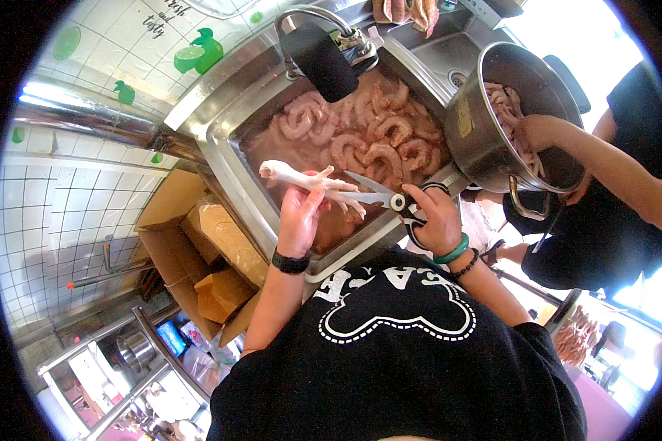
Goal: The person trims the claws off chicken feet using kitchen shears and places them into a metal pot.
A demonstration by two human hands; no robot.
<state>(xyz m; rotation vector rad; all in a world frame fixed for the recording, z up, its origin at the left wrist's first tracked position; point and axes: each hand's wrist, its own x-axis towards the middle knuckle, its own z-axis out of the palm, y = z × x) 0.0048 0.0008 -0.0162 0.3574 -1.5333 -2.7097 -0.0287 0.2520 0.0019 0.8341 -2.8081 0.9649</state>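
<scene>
My left hand (pixel 302 212) grips a pale chicken foot (pixel 292 172) by its middle, with the toes pointing right. In my right hand (pixel 437 219) is a pair of scissors with black handles (pixel 398 202). The blades are spread, and the lower one lies at the toes. Both hands are over the near edge of a stainless steel sink (pixel 219 165). Reddish, cloudy water fills the basin, and many curved pieces of raw meat (pixel 383 160) lie in it; their exact kind is unclear.
A co-worker's arm (pixel 601 160) reaches into a large steel pot (pixel 452 132) holding pale pieces, at the right. The faucet (pixel 314 14) and a black object (pixel 323 60) stand over the sink's far side. An open cardboard box (pixel 171 242) is at the left.
</scene>
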